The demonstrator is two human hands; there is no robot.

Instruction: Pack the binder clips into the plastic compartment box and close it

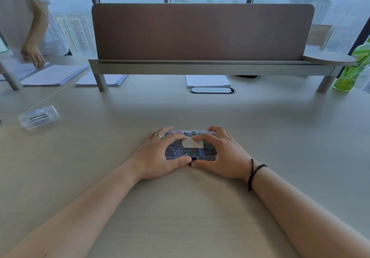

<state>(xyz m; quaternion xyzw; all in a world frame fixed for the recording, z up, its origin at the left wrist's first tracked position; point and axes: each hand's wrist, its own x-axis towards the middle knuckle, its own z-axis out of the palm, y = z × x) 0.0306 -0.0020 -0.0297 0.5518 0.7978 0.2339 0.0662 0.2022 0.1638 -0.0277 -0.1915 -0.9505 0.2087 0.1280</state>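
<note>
The clear plastic compartment box (190, 153) lies flat on the table in the middle of the head view, lid down, with a white label on top. Dark binder clips (173, 151) show through the lid in its compartments. My left hand (158, 153) grips the box's left half, fingers curled over the lid and thumb at the front edge. My right hand (222, 153) grips the right half the same way. The two thumbs meet at the dark latch on the front edge. No loose clips are visible on the table.
A second small clear box (39, 117) lies at the far left. Paper stacks (54, 75) and another person's hand (33, 55) are at the back left. A raised shelf with a brown screen (202, 31) spans the back; a green bottle (350, 71) stands at the right.
</note>
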